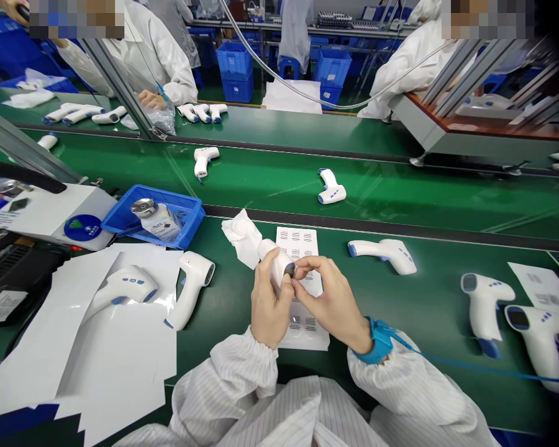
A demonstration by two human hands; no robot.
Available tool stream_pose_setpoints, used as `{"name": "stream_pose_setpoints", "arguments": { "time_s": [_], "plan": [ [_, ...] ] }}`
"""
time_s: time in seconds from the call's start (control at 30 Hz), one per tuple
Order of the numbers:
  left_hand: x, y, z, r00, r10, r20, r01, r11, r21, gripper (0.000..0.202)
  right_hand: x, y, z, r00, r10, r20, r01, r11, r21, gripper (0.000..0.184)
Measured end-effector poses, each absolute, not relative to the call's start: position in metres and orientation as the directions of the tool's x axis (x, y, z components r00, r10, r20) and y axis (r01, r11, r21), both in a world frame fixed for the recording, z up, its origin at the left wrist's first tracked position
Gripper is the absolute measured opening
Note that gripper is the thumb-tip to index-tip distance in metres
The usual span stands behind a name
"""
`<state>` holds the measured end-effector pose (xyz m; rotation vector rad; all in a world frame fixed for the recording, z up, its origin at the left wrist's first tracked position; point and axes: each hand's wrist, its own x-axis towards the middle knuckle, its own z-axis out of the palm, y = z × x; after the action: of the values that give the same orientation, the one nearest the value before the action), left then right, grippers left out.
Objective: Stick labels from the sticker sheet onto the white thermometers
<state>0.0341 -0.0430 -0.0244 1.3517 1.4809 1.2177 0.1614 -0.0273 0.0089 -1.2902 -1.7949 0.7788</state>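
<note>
A white infrared thermometer (278, 266) is in my left hand (269, 305), whose fingers are wrapped round its body. Its dark end faces right, toward my right hand (331, 297). Thumb and index finger of that hand are pinched together right at this end; what is between them, if anything, is too small to make out. Under my hands lies a sheet of printed labels (302, 239). A crumpled white cloth or tissue (243, 237) lies just left of the held thermometer. A blue wrist strap (378, 341) with a cord circles my right wrist.
Another thermometer (193, 288) lies to the left beside white paper sheets (135, 366). A blue tray (193, 220) holds a metal-topped bottle (161, 220). More thermometers lie right, including one (391, 253) near the belt. The green conveyor (261, 180) carries several; co-workers sit beyond it.
</note>
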Motion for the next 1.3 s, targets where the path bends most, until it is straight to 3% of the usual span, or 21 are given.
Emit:
{"name": "stream_pose_setpoints", "arguments": {
  "time_s": [0.1,0.17,0.23,0.3,0.4,0.47,0.6,0.67,0.77,0.8,0.9,0.93,1.0,1.1,1.2,1.3],
  "plan": [
    [0.034,-0.04,-0.022,-0.124,0.992,-0.026,0.106,0.039,0.994,0.04,0.162,-0.024,0.006,-0.131,0.981,0.14,0.363,0.179,-0.914,0.017],
    [0.033,-0.038,-0.02,-0.04,0.979,-0.198,-0.074,0.195,0.978,0.043,0.165,-0.02,0.004,-0.07,0.993,0.1,0.291,0.116,-0.95,0.015],
    [0.032,-0.037,-0.017,0.104,0.928,-0.357,-0.244,0.372,0.896,0.049,0.167,-0.016,0.003,-0.048,0.993,0.111,0.283,0.12,-0.952,0.017],
    [0.032,-0.037,-0.013,0.21,0.893,-0.398,-0.325,0.448,0.833,0.055,0.168,-0.013,0.004,-0.113,0.982,0.151,0.307,0.179,-0.935,0.023],
    [0.031,-0.039,-0.008,0.263,0.901,-0.344,-0.339,0.421,0.841,0.059,0.167,-0.01,0.005,-0.211,0.955,0.209,0.328,0.271,-0.905,0.019],
    [0.031,-0.041,-0.007,0.274,0.906,-0.323,-0.318,0.402,0.859,0.059,0.167,-0.008,0.006,-0.189,0.948,0.256,0.327,0.307,-0.894,0.008],
    [0.031,-0.046,-0.007,0.27,0.913,-0.305,-0.192,0.362,0.912,0.07,0.169,-0.003,0.006,-0.16,0.944,0.289,0.32,0.327,-0.889,0.007],
    [0.032,-0.047,-0.007,0.242,0.942,-0.232,-0.118,0.266,0.957,0.08,0.17,-0.005,0.006,-0.228,0.95,0.214,0.299,0.277,-0.913,0.009],
    [0.032,-0.044,-0.005,0.213,0.968,-0.135,-0.127,0.164,0.978,0.093,0.167,-0.013,0.002,-0.309,0.951,0.019,0.246,0.099,-0.964,0.054],
    [0.032,-0.041,-0.005,0.235,0.964,-0.121,-0.176,0.165,0.97,0.099,0.167,-0.015,-0.001,-0.35,0.935,-0.058,0.209,0.017,-0.978,0.059],
    [0.03,-0.031,-0.004,0.349,0.936,-0.046,-0.32,0.165,0.933,0.114,0.172,-0.003,-0.01,-0.473,0.855,-0.212,0.193,-0.134,-0.972,0.034],
    [0.029,-0.028,-0.005,0.365,0.931,-0.027,-0.322,0.153,0.934,0.114,0.178,0.009,-0.013,-0.439,0.871,-0.222,0.259,-0.114,-0.959,0.028],
    [0.027,-0.024,-0.008,0.356,0.932,-0.069,-0.229,0.158,0.961,0.106,0.195,0.047,-0.015,-0.208,0.962,-0.175,0.513,-0.045,-0.857,0.028],
    [0.024,-0.026,-0.014,0.332,0.909,-0.251,-0.056,0.284,0.957,0.078,0.226,0.121,-0.012,0.183,0.981,-0.056,0.871,-0.188,-0.454,0.037],
    [0.023,-0.034,-0.019,0.346,0.884,-0.313,-0.026,0.343,0.939,0.053,0.236,0.18,-0.008,0.275,0.961,-0.003,0.892,-0.256,-0.374,0.042],
    [0.024,-0.037,-0.017,0.321,0.894,-0.312,-0.028,0.339,0.94,0.042,0.211,0.214,-0.015,0.299,0.953,-0.048,0.869,-0.292,-0.399,0.054]
  ]
}}
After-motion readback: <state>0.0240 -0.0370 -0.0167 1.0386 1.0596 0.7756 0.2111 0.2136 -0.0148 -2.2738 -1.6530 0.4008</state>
